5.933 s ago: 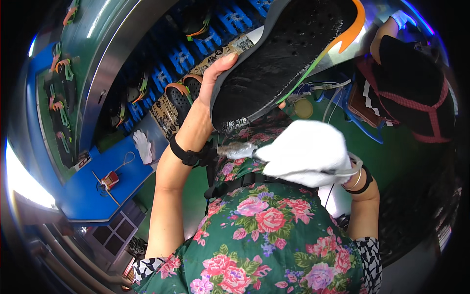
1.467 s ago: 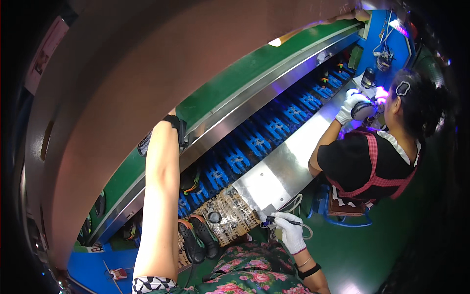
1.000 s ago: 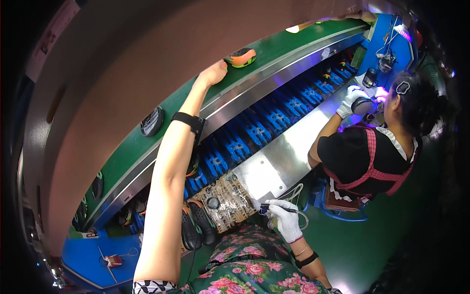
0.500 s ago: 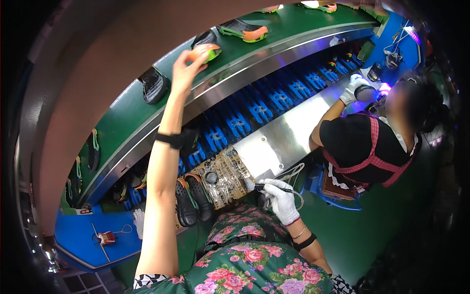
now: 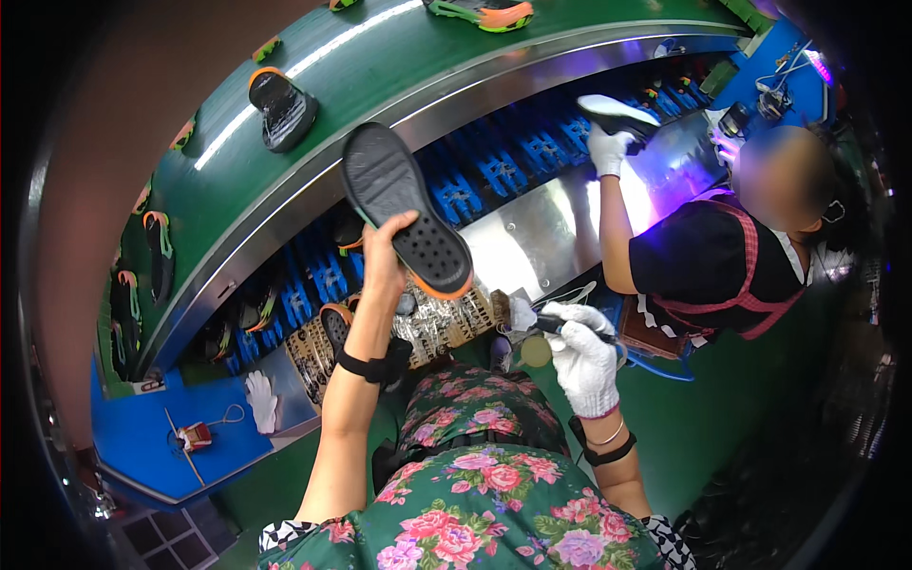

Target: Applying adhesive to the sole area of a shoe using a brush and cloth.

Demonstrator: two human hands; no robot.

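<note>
My left hand [image 5: 385, 261], bare, grips a black clog [image 5: 385, 171] by its side. The clog is tilted, with its holed, orange-edged end toward me and its long dark hollow end pointing away. My right hand [image 5: 586, 370], in a white knit glove, is closed around the black handle of a brush [image 5: 503, 309]. Its brown bristles point left, a little apart from the clog's holed end. Beneath both lies a tape-wrapped board [image 5: 442, 328]. Partly hidden behind my left forearm, another black clog [image 5: 334, 323] with an orange edge rests on that board.
A green conveyor belt [image 5: 370, 57] carries several black, orange and green shoes. Below it runs a rack of blue holders [image 5: 503, 171]. At right, a co-worker [image 5: 703, 247] in gloves holds up a black-and-white shoe [image 5: 617, 119]. A loose white glove [image 5: 260, 399] lies beside a blue table [image 5: 142, 437].
My left hand has come back from the belt toward me and now holds the black clog. The brush has lifted slightly into fuller view. The co-worker's hand has moved left with a shoe.
</note>
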